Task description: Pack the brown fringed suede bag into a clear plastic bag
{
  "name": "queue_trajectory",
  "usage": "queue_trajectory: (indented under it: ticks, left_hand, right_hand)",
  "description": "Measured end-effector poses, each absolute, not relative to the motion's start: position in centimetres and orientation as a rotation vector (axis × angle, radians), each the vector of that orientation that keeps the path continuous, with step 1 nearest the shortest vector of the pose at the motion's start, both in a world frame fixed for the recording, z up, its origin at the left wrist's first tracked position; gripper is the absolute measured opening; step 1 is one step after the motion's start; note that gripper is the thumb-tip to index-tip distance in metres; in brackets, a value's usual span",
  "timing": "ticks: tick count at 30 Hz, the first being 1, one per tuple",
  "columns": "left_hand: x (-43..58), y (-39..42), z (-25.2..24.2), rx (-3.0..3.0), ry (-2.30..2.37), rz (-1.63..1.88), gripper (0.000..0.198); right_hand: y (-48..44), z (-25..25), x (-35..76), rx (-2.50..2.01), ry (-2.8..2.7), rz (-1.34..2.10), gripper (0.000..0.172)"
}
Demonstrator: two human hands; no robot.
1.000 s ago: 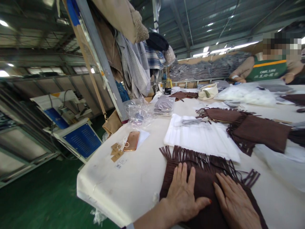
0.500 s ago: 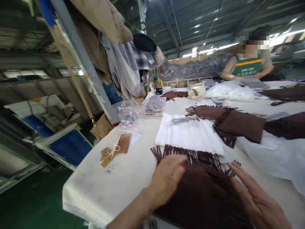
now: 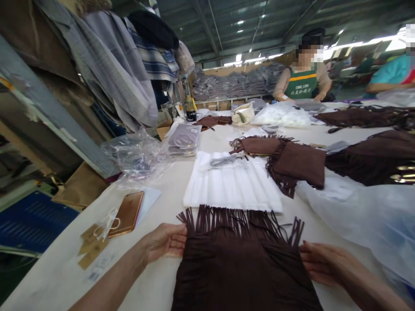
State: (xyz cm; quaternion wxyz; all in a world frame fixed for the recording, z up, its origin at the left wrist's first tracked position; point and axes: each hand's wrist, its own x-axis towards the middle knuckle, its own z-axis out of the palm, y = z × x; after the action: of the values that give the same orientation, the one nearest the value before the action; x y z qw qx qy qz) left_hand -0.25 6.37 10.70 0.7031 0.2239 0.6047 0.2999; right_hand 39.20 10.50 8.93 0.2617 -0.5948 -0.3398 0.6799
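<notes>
A pale surface (image 3: 170, 185) stretches across the foreground. Toward its near edge lies a brown piece (image 3: 240, 268), its fringe (image 3: 223, 216) pointing to the far edge. The piece looks soft, light and floppy, and the fringe likely tangles; the side edges just below it seem the better hold. Just beyond lie white sheets (image 3: 227, 185). The left hand (image 3: 167, 242) appears to pinch the piece's far left corner; the right hand (image 3: 324, 263) curls at its right side, whether gripping I cannot tell. Near the surface's left edge lies a phone (image 3: 128, 214).
</notes>
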Motion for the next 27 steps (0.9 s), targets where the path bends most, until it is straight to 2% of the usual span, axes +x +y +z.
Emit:
queue_trajectory:
  ticks: [3, 9, 13, 16, 22, 27]
  left_hand:
    - [-0.1, 7.4, 10.3, 0.477, 1.334, 0.549, 0.057]
    - [1.6, 9.5, 9.1, 0.455, 0.889, 0.559, 0.042]
    - [3.0, 11.9, 8.5, 0.461, 0.683, 0.458, 0.055]
    - [4.1, 13.6, 7.7, 0.498, 0.649, 0.321, 0.069]
    - [5.8, 15.3, 7.0, 0.463, 0.587, 0.242, 0.073]
    - [6.6, 15.6, 9.9, 0.704, 0.647, 0.150, 0.070]
  right_hand:
    - [11.7, 8.9, 39.4, -1.548, -0.907, 2.080, 0.028]
    - [13.2, 7.9, 38.4, -1.143, -0.696, 2.464, 0.034]
    - [14.9, 8.3, 36.1, -1.042, -0.765, 2.568, 0.042]
    - [16.6, 8.7, 34.6, -1.063, -1.046, 2.597, 0.048]
    - [18.8, 8.0, 32.7, -0.968, -1.230, 2.579, 0.050]
    - [17.7, 8.8, 33.8, -0.875, -1.669, 2.275, 0.048]
